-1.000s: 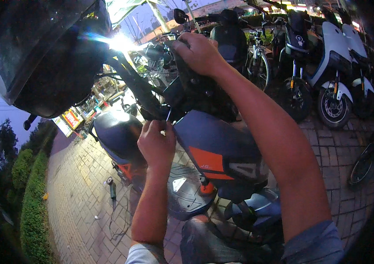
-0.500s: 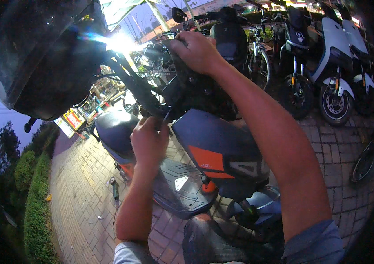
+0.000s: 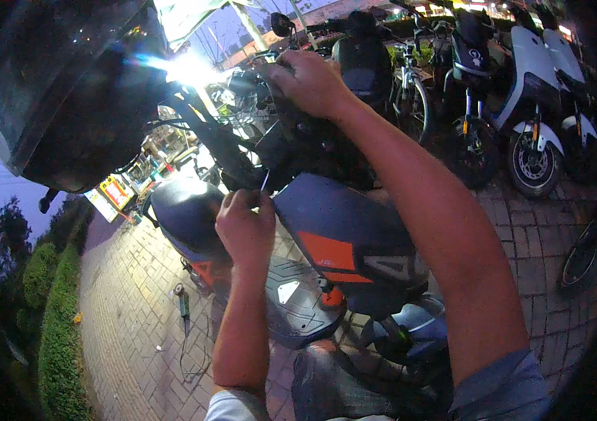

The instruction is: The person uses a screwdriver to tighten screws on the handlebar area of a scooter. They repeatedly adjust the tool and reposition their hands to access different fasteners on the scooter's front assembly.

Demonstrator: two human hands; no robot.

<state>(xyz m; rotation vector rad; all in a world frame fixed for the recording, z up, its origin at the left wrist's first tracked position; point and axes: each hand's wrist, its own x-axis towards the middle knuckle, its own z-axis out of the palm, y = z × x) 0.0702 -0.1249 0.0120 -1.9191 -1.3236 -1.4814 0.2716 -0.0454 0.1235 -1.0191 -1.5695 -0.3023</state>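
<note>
An electric scooter with a dark blue and orange front panel (image 3: 333, 245) stands in front of me. My left hand (image 3: 246, 224) is closed in a pinch on a thin, light metal rod (image 3: 265, 180), beside a black bracket (image 3: 225, 144) below the handlebar area. The rod's kind does not show, and its tip is close to the dark parts. Higher and to the right, my right hand (image 3: 309, 81) is closed over a black part at the top of the scooter's front; its fingertips are partly hidden.
The scooter's seat (image 3: 186, 203) and grey footboard (image 3: 302, 302) lie beyond and below my left arm. A corded tool with a round head (image 3: 183, 302) rests on the paving. A large black shape (image 3: 81, 105) fills the upper left. Parked scooters (image 3: 530, 133) stand at right.
My left hand has shifted slightly right and down with the rod, and more of the rod shows. My right hand stays on the black part, moved slightly left.
</note>
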